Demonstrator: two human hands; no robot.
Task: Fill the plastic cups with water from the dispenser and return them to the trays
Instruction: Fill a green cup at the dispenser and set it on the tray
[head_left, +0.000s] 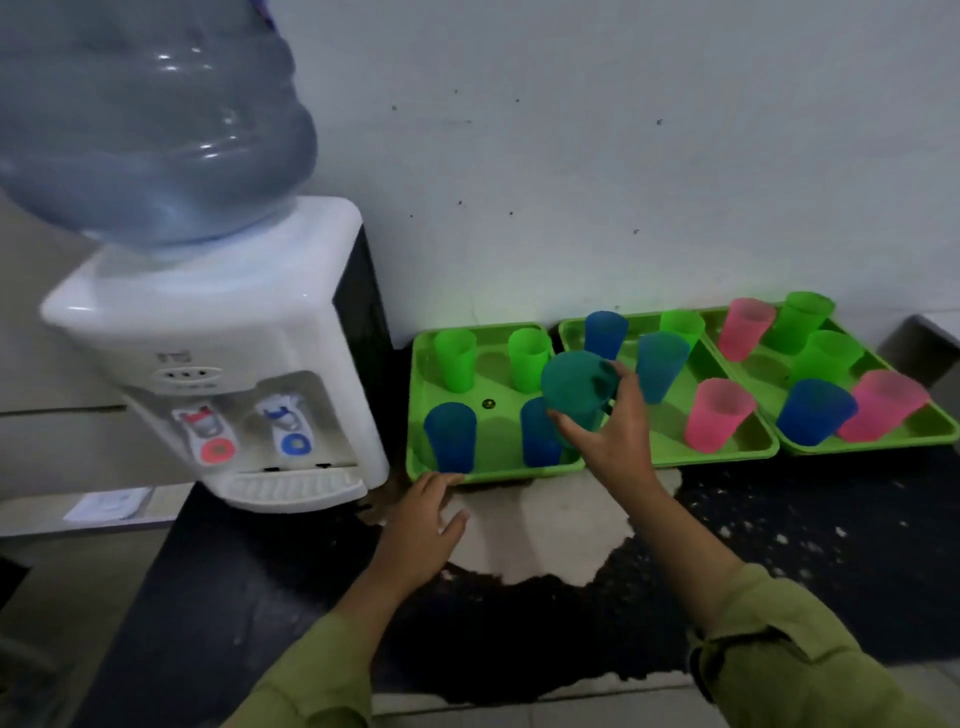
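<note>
right hand (610, 436) grips teal cup (576, 387) above near-left tray (415, 415), its long axis tipped toward the camera; dispenser (280, 431) taps lie well to the left, nearer the left hand (421, 530), which rests open-fingered at that tray's front edge.

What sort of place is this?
Probably a drinks corner in an office or canteen: a white water dispenser with its big bottle stands on a dark counter beside green trays holding many plastic cups.

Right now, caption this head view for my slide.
Right hand holds a teal cup over the leftmost green tray; left hand touches its front rim, beside the water dispenser.
</note>
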